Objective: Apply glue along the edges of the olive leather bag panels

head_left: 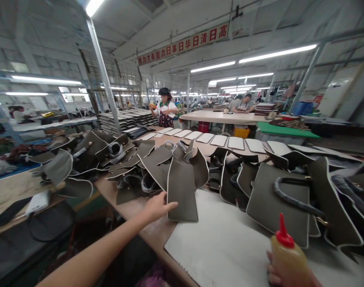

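Note:
My left hand [158, 206] grips the lower left edge of a dark grey-green bag panel [182, 189] with pale edging, the thumb lying across its front. The panel belongs to a piece leaning on the heap of bag parts behind it. At the lower right, my right hand [273, 269] is wrapped round a squeeze bottle [289, 257] of yellowish liquid, its red pointed nozzle upward. Below the panel a white sheet [220, 239] covers part of the table. Right of it stands a bag piece [279, 199] with a plastic-wrapped handle [298, 205].
Heaped bag parts [89, 153] spread along the table's left side. Behind them lies a row of white-faced panels [216, 140]. A co-worker [165, 109] stands across the table near stacked boards [128, 117]. A white object [38, 202] rests on the left-hand surface.

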